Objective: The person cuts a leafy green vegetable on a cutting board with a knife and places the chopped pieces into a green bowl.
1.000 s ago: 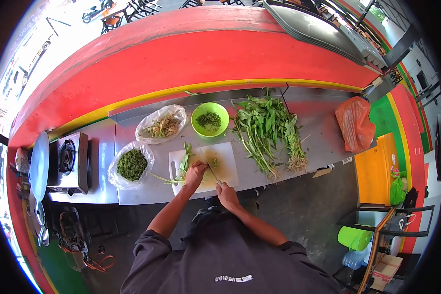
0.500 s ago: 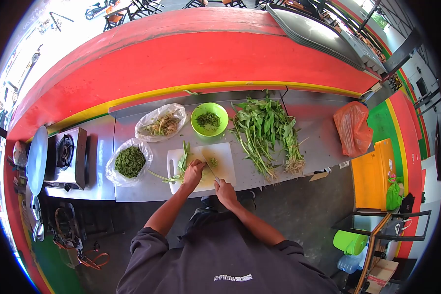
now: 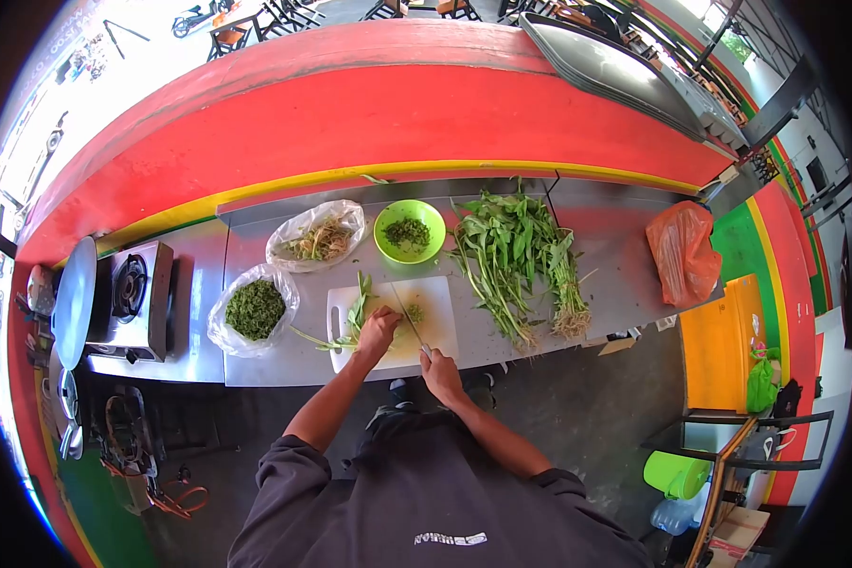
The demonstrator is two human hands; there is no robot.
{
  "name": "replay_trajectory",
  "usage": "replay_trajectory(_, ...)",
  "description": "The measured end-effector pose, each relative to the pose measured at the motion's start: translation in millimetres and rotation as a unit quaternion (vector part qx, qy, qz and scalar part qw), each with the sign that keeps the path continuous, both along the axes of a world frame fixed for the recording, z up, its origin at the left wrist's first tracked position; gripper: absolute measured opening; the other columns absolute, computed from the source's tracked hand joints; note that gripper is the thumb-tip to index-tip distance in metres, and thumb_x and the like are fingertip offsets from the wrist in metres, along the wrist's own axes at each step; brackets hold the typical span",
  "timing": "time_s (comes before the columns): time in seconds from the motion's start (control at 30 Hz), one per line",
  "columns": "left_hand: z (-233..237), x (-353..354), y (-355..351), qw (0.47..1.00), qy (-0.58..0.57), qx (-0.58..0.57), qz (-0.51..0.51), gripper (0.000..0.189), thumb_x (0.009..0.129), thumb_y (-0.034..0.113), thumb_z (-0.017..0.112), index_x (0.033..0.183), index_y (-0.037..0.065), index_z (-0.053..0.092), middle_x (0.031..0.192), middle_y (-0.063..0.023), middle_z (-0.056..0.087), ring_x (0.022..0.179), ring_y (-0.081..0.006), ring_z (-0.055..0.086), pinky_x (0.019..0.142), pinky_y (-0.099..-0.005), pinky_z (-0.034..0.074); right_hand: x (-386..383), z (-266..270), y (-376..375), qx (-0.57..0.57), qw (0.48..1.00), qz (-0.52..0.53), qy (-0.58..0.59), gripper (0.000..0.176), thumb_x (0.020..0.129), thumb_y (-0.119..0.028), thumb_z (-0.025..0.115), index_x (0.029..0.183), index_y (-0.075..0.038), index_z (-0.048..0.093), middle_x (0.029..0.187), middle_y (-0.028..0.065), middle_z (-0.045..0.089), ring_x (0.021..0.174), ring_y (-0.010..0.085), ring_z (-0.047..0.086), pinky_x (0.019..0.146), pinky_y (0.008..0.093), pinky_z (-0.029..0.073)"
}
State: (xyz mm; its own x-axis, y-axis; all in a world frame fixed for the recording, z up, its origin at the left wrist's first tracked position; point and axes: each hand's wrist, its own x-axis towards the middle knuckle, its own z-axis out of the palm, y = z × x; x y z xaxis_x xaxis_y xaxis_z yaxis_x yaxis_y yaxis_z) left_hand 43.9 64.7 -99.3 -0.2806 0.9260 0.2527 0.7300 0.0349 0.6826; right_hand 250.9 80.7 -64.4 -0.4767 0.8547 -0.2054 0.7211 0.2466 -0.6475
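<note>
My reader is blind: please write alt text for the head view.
A person's left hand holds leafy green stems on a rectangular white cutting board; the right hand holds a long silver knife. Beyond sits a round green bowl of chopped greens; rightward lie rooted leafy bunches.

The right grip (image 3: 441,376) hides part of the knife handle (image 3: 427,349).

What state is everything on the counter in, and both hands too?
Left hand: closed on green stalks
Right hand: closed around the knife
Knife: blade over the cutting board
Cutting board: flat, bearing chopped bits
Green bowl: upright, partly filled
Near clear bag: open, filled with chopped greens
Far clear bag: open, holding root trimmings
Orange bag: contents hidden
Leafy bunches: whole, roots showing
Stove: no flame visible
</note>
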Motion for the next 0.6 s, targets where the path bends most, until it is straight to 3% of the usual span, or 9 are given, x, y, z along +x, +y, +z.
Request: replay_trajectory(0.6, 5, 2, -1, 1.000, 0.005, 0.008, -0.002, 0.017, 0.082, 0.003, 0.070, 0.098, 0.003, 0.075, 0.093, -0.0134, 0.069, 0.090, -0.0341, 0.066, 0.080, -0.0425, 0.054, -9, -3, -3, -0.005, 1.000, -0.016, 0.002, 0.043, 0.101, -0.037, 0.055, 0.091, 0.004, 0.064, 0.078, 0.0319, 0.067, 0.079, 0.0512, 0.067, 0.071, 0.0576, 0.055)
